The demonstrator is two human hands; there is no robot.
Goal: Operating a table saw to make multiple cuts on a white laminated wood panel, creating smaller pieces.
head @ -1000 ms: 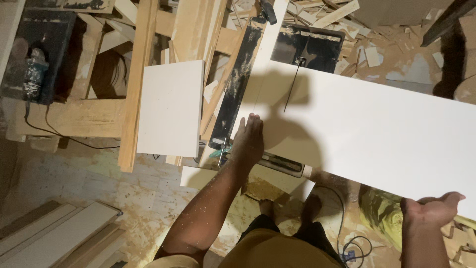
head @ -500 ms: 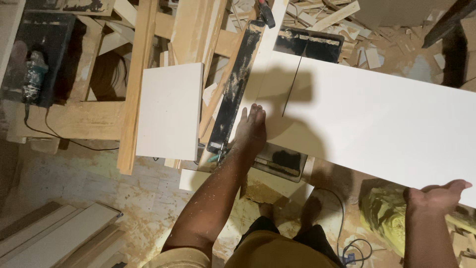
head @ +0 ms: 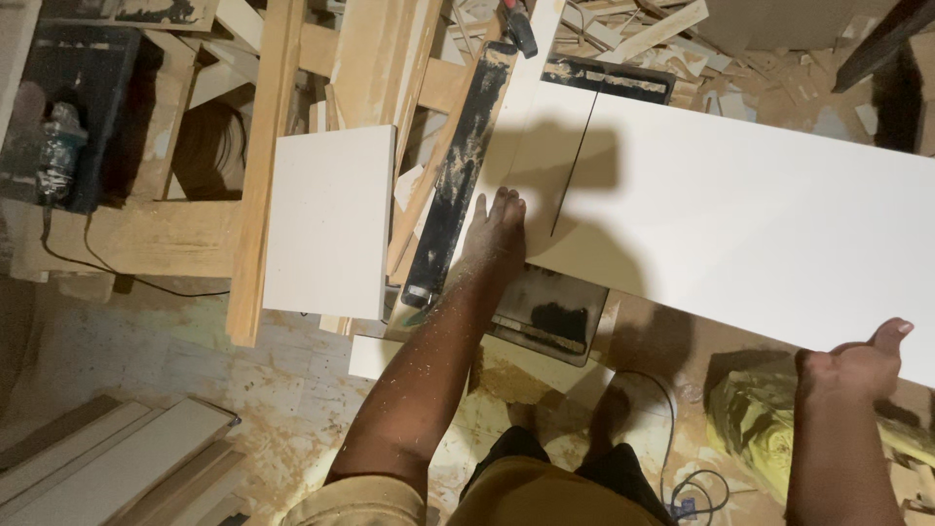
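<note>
The left hand lies flat and open on the white board, beside the saw cut. The right hand grips the board's near edge. Next needs steady, straight pushing.

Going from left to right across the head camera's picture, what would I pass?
Dark power tool → upright wooden plank → small white square panel → left hand → long white board → right hand.

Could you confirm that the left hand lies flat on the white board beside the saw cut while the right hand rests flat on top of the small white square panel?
Not quite: the head view shows the right hand gripping the near edge of the white board, far from the small panel. The left hand does lie flat on the board beside the cut.
</note>
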